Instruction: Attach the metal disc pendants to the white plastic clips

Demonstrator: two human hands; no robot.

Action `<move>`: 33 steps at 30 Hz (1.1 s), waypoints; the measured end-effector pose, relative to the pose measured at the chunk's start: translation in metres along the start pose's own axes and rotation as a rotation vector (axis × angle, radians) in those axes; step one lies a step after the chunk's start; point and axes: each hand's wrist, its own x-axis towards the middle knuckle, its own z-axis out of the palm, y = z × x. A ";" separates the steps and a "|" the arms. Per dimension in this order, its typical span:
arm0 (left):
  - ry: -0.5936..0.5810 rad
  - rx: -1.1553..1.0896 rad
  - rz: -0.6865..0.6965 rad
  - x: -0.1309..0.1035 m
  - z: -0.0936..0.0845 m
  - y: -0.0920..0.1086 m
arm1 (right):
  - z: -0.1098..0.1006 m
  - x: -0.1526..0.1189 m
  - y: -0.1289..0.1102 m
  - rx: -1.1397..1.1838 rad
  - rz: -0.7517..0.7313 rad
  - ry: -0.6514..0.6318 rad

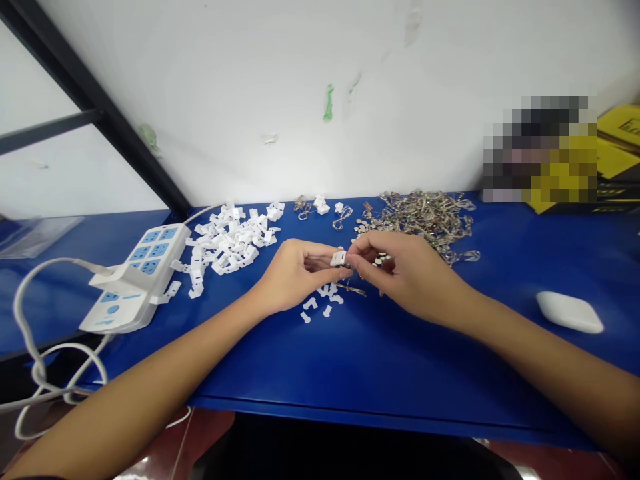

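The right hand [403, 267] partly hides a white piece [339, 257]; the edge crops yellow boxes [616, 159].

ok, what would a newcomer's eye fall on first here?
Likely the left hand and right hand, meeting at a small white plastic piece mid-picture. Next, the heap of white plastic parts to their left and the tangled wire bundles behind the right hand. The white power strip with blue socket panels stands out at far left.
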 end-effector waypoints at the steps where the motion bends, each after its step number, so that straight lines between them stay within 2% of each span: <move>1: -0.019 -0.032 0.001 0.001 0.000 0.000 | 0.000 0.000 0.002 -0.052 -0.045 0.007; 5: -0.108 -0.173 0.000 0.002 -0.002 0.001 | -0.005 0.001 0.007 -0.207 -0.181 0.068; 8: -0.159 -0.287 -0.027 0.003 -0.005 0.002 | -0.009 0.002 0.009 -0.254 -0.240 0.069; 13: -0.222 -0.375 -0.125 0.003 -0.008 0.001 | -0.009 0.002 0.006 -0.328 -0.291 0.082; 17: -0.273 -0.405 -0.130 0.003 -0.008 -0.004 | -0.009 0.001 0.004 -0.394 -0.323 0.078; 25: -0.270 -0.337 -0.056 0.005 -0.010 -0.007 | -0.007 0.000 0.010 -0.505 -0.428 0.125; 33: -0.248 -0.345 -0.046 0.004 -0.009 -0.003 | -0.003 -0.002 0.009 -0.421 -0.427 0.168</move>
